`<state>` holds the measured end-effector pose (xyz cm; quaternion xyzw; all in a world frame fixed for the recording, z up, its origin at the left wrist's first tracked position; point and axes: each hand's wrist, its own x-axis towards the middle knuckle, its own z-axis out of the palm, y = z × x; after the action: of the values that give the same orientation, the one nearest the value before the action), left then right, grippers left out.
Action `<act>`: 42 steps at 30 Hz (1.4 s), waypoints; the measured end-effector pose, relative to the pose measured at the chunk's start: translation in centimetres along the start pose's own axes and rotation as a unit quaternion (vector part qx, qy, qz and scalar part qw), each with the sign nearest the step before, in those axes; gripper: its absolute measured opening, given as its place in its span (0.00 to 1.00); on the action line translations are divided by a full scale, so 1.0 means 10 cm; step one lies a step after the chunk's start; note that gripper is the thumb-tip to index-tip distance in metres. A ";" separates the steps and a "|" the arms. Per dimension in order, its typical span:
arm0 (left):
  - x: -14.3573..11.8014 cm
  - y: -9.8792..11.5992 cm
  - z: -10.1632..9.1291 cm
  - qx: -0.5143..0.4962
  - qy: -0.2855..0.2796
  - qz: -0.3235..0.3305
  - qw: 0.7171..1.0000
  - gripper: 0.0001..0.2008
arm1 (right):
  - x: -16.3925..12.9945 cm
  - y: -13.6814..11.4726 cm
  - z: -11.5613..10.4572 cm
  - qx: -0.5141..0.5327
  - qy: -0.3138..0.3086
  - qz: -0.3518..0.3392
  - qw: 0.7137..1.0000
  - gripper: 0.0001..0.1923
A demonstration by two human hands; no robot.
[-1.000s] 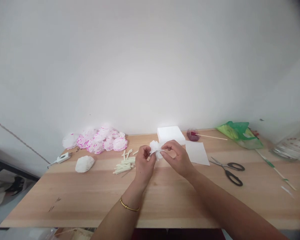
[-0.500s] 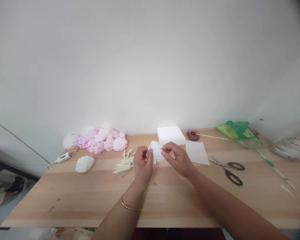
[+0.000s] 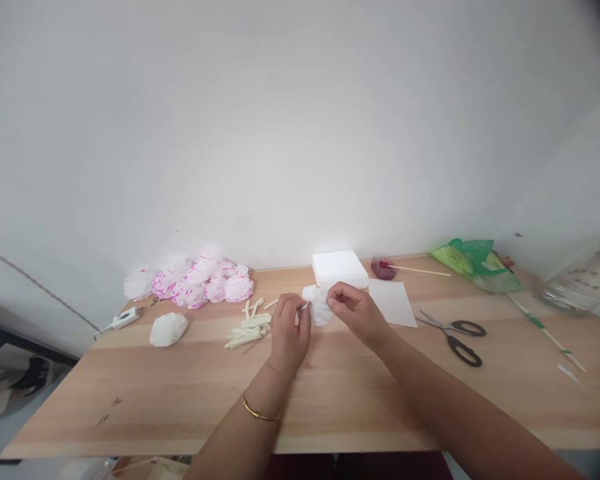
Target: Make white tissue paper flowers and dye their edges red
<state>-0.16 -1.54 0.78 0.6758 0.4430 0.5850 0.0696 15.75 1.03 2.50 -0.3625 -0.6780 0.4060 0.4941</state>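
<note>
Between my hands, above the middle of the table, is a crumpled piece of thin white tissue paper (image 3: 320, 309). My left hand (image 3: 289, 327) pinches its left edge between thumb and fingers. On the other side my right hand (image 3: 355, 310) has its thumb and forefinger closed on the tissue's right edge. Just behind stands a stack of white paper (image 3: 340, 268), and a flat white sheet (image 3: 394, 303) lies to its right. Left of my left hand is a pile of pale cream strips (image 3: 250, 328).
White-and-pink tissue flowers (image 3: 200, 280) are heaped at the back left, near a white tissue ball (image 3: 169, 329) and a white plug (image 3: 126, 318). Black-handled scissors (image 3: 457, 335), a dark red cup with a stick (image 3: 383, 268), a green bag (image 3: 480, 263) and a glass jar (image 3: 583, 283) are rightward.
My fingers have shifted their hold on the tissue, which looks more spread out. My left hand has turned slightly, and the view has moved a little.
</note>
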 end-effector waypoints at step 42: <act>-0.02 -0.17 0.09 -0.224 0.052 -0.306 0.924 0.12 | -0.04 0.03 0.06 -0.116 0.012 -0.146 0.982 0.01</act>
<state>-0.26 -0.32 -0.70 0.4429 0.4882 0.6539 0.3714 15.29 0.71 2.02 -0.3194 -0.7601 0.2443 0.5104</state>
